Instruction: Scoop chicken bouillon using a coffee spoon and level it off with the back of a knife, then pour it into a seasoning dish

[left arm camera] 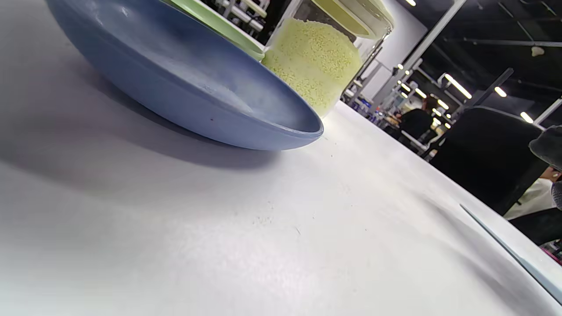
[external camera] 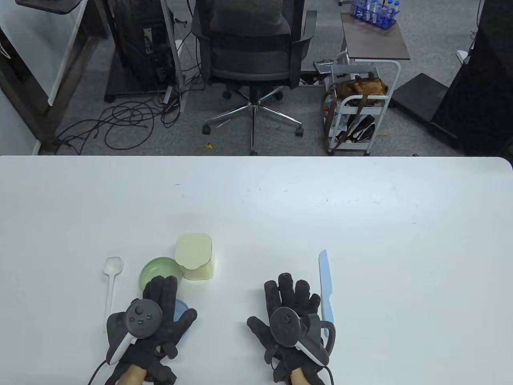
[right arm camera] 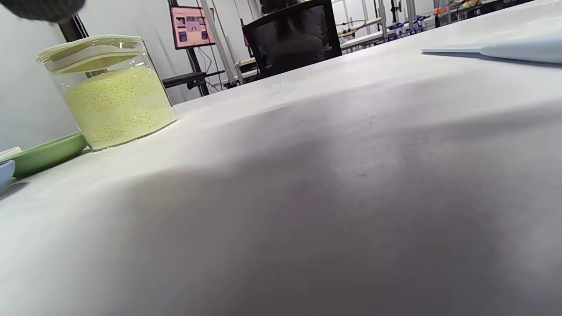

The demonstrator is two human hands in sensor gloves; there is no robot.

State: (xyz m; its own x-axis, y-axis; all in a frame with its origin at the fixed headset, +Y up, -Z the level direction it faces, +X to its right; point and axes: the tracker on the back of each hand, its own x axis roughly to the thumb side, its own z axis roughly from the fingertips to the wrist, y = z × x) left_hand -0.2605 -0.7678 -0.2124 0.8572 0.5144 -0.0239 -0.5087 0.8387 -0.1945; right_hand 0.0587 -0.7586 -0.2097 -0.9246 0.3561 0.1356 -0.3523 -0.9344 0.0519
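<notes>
Both gloved hands lie flat on the white table (external camera: 256, 208) near its front edge, fingers straight and spread, holding nothing. Left hand (external camera: 150, 317) rests partly over a blue dish (external camera: 181, 309), fingertips reaching the near rim of a green dish (external camera: 157, 269) just behind it; whether the palm actually touches the blue dish, can't tell. Right hand (external camera: 290, 317) sits on bare tabletop, well apart from the left. Light blue knife (external camera: 326, 288) lies just right of the right hand, tip pointing away from the person, handle end next to the tracker strap. White spoon (external camera: 111, 280) lies left of the green dish, bowl end away from the person, untouched. Clear jar (external camera: 195, 256) with pale lid stands upright just right of and behind the green dish, about two thirds full of yellow bouillon granules (right arm camera: 118, 105), lid on. A few loose grains by the jar base in the right wrist view. Office chair (external camera: 252, 44) and a small cart (external camera: 358, 108) beyond the table.
</notes>
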